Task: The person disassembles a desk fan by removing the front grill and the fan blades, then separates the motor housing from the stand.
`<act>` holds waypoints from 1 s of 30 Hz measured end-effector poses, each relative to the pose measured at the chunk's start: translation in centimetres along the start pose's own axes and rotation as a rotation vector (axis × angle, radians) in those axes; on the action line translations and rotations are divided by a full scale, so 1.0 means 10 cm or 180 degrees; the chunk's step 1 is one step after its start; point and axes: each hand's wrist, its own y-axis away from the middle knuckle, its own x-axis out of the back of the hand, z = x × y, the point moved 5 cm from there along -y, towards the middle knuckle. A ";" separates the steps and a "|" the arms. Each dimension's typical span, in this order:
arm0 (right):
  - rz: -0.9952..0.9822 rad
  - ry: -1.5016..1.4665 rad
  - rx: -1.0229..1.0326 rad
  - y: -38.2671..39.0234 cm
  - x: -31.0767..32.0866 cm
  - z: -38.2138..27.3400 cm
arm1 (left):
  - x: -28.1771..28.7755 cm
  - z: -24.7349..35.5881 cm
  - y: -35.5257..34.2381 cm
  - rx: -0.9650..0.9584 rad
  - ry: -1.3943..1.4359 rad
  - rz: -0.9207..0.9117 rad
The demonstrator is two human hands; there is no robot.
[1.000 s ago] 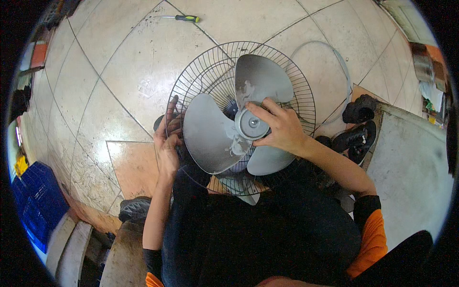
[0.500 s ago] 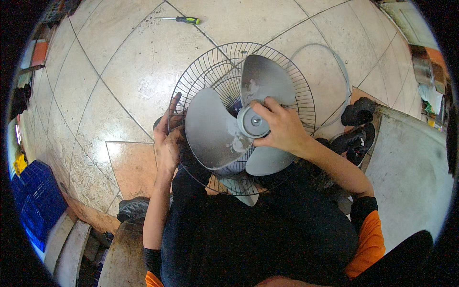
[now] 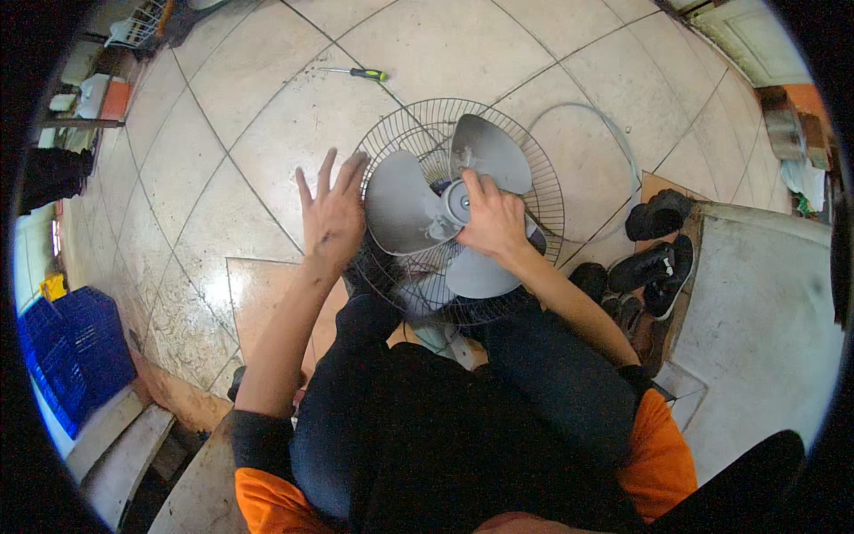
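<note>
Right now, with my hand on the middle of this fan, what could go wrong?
Your left hand is open by the wire guard, so fingers could catch between the wires if the gray blades turn. Your right hand covers the hub, so the blades might swing under it. The fan rests against your knees and might tip.

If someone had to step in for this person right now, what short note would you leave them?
Left hand: open, fingers spread, at the left rim of the wire guard; I cannot tell if it touches.
Right hand: closed around the hub at the middle of the grey blade.
The fan lies face up on the knees. The front guard is already off, and a loose ring lies on the tile floor behind it. A screwdriver lies farther out.
Left: the blade is still on its shaft.
</note>
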 end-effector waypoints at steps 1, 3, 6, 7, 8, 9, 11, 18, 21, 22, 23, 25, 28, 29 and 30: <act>0.0102 -0.0029 -0.0125 0.02 0.00 -0.01 | 0.05 0.03 -0.03 -0.0083 -0.0405 0.0060; 0.0185 -0.0083 -0.0415 0.02 0.04 0.03 | 0.10 0.15 -0.02 -0.0286 -0.1197 -0.0314; 0.0250 -0.0165 -0.0914 0.05 0.12 0.20 | 0.39 0.53 0.00 -0.0216 -0.1942 -0.1126; 0.0345 -0.0210 -0.1076 0.08 0.10 0.34 | 0.48 0.80 0.01 -0.0222 -0.1959 -0.1632; 0.0448 -0.0263 -0.1237 0.10 0.12 0.47 | 0.59 1.02 0.00 -0.0224 -0.1983 -0.2131; 0.0298 -0.0384 -0.1349 0.09 0.09 0.50 | 0.71 1.16 -0.01 -0.0797 -0.1991 -0.2334; -0.0005 -0.0624 -0.1554 0.08 0.06 0.54 | 0.68 1.36 -0.04 -0.0787 -0.2444 -0.2036; 0.0406 -0.1208 -0.1496 0.09 0.01 0.74 | 0.00 1.86 -0.30 -0.1091 -0.2717 -0.1878; 0.0336 -0.1329 -0.1370 0.12 -0.03 0.66 | -0.53 1.41 -0.44 -0.0562 -0.0847 -0.2845; 0.0358 -0.1391 -0.1225 0.12 -0.06 0.62 | -0.80 1.23 -0.44 -0.0659 -0.0552 -0.2397; 0.0438 -0.1380 -0.1200 0.13 -0.09 0.79 | -0.70 1.44 -0.52 -0.0700 -0.0041 -0.2013; 0.0661 -0.1513 -0.0978 0.13 -0.12 1.02 | -0.60 1.69 -0.61 -0.0827 0.0491 -0.1362; 0.0877 -0.1813 -0.0513 0.15 -0.27 1.04 | -1.04 1.48 -0.55 -0.0837 0.1370 -0.0760; 0.0873 -0.1795 -0.0451 0.16 -0.30 1.03 | -1.04 1.44 -0.54 -0.0693 0.2212 -0.0615; 0.0868 -0.1779 -0.0381 0.15 -0.33 0.98 | -1.00 1.39 -0.47 -0.0812 0.1893 -0.0138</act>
